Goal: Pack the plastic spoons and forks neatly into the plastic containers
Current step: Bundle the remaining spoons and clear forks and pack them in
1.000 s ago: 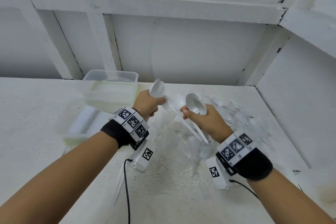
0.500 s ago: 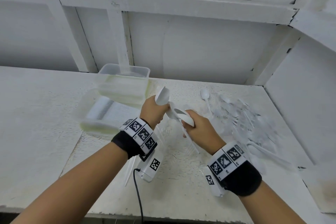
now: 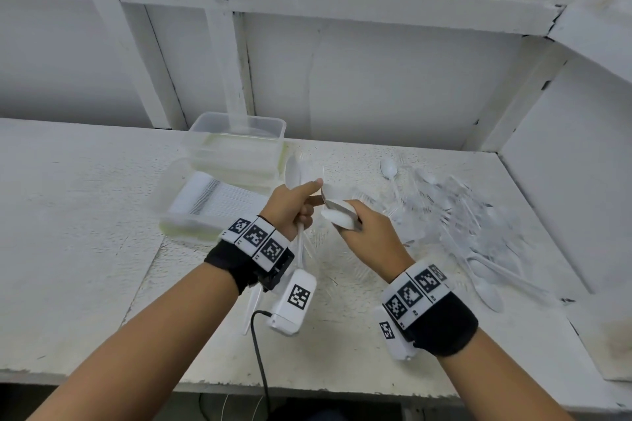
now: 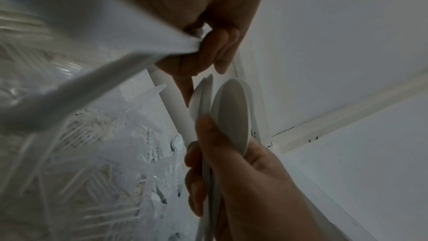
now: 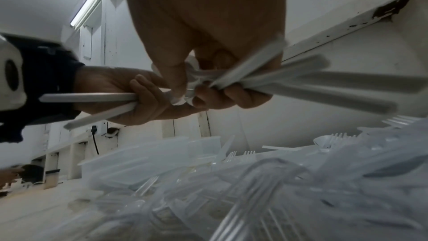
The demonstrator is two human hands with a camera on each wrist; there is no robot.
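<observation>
Done: one container [image 3: 208, 202] on the surface [image 3: 85, 222] holds a neat row of cutlery.
Hands: left hand [image 3: 290, 207] and right hand [image 3: 371, 236] each grip several white spoons [image 3: 338, 215].
Left: a large loose heap [image 3: 455, 215] lies unsorted at right; the stacked containers [image 3: 239, 143] behind look empty.

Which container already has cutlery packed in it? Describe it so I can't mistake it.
On the white counter, look left of the left hand. The low clear container holds a neat row of white cutlery; the empty stacked containers stand right behind it.
</observation>
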